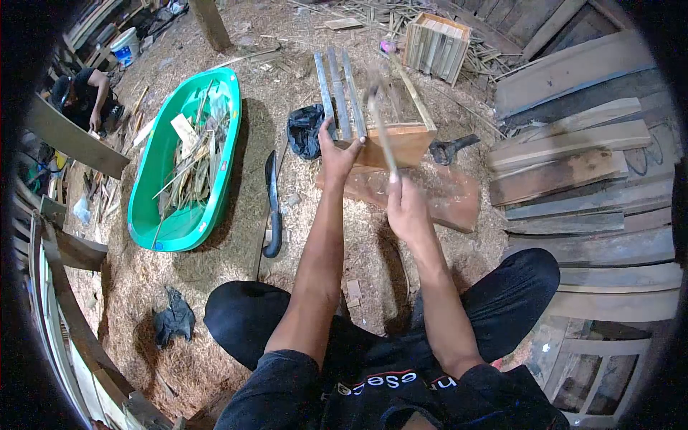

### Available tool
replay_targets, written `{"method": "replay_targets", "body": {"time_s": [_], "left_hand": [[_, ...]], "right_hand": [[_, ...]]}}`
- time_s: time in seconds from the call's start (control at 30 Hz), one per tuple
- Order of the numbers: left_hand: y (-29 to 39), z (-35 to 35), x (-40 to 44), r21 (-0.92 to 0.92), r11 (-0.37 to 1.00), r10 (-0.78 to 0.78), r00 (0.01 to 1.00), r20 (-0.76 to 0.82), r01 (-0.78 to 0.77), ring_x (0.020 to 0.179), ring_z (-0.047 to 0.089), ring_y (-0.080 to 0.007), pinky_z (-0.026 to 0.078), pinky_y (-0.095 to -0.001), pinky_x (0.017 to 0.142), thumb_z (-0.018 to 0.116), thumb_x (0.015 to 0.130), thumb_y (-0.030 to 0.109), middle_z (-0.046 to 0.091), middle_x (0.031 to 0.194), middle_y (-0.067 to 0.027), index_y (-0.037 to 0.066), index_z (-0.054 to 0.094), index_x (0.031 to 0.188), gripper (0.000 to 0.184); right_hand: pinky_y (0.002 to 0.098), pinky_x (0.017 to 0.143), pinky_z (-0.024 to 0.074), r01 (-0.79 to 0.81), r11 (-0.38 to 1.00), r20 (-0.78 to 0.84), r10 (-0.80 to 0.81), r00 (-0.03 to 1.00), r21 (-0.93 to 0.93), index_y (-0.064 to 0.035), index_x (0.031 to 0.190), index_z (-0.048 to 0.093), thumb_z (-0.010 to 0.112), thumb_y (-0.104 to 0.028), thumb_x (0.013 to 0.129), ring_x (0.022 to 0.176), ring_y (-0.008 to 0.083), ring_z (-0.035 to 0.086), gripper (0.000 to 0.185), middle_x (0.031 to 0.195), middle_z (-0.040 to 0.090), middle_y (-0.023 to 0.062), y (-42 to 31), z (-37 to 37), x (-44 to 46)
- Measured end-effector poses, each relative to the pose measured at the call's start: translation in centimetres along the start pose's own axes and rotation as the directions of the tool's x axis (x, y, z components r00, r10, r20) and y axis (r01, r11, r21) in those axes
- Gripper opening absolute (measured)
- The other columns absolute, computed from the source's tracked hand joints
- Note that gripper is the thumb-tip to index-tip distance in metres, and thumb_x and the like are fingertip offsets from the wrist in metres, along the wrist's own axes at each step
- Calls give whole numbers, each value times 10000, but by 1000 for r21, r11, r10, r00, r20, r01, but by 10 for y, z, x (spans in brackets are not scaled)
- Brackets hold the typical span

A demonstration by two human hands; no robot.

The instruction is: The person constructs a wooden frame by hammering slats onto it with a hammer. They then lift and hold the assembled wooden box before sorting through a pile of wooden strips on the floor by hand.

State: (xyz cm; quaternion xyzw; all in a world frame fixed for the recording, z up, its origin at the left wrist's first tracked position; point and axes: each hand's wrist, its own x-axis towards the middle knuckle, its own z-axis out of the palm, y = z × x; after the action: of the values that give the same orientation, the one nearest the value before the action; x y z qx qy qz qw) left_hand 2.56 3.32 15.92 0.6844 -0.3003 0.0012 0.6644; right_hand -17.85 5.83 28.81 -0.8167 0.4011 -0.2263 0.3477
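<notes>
Grip closed low on a hammer's handle [386, 140], the right hand [410, 209] holds it up beside the wooden frame [398, 147], leaving the blurred head free to swing, I'd judge. Just left, the left hand [337, 156] spreads against the near ends of three slats [335, 82], likely steadying them; whether its fingers close, I cannot tell. A flat board [455, 204] lies at the frame's near side, perhaps as footing.

Single head-worn view; forward and down, from close above
</notes>
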Motion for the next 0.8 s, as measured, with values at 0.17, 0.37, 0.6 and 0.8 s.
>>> {"method": "replay_targets", "body": {"time_s": [0.17,0.37,0.6,0.8], "left_hand": [[-3,1,2,-21,1000,-6,1000,10,7,1265,445,-343,351,-419,1093,886,644,181,452,1338,-207,-6,394,1374,900],[-7,2,0,21,1000,7,1000,12,-7,1266,444,-342,352,-417,1094,892,644,174,453,1339,-203,-7,395,1373,900],[4,-3,-2,6,1000,5,1000,10,-5,1263,451,-344,354,-414,1091,894,644,182,466,1334,-205,-5,403,1369,895],[-3,-2,-7,9,1000,-10,1000,9,10,1258,454,-348,353,-419,1087,895,648,216,471,1329,-206,-5,406,1367,897]], "right_hand": [[499,704,475,-40,999,-49,39,998,-26,26,907,613,454,-276,1006,803,447,628,355,813,636,263,26,12,-6],[554,761,483,-99,995,111,101,989,-24,36,993,598,426,-309,1019,869,510,609,387,860,634,316,12,7,-3],[559,749,471,-17,990,23,14,1000,140,45,948,590,424,-324,1019,855,521,599,411,822,618,328,-12,2,-4],[496,715,488,-84,996,30,83,996,11,23,946,631,445,-234,1001,796,435,647,322,839,659,259,10,13,-9]]}}
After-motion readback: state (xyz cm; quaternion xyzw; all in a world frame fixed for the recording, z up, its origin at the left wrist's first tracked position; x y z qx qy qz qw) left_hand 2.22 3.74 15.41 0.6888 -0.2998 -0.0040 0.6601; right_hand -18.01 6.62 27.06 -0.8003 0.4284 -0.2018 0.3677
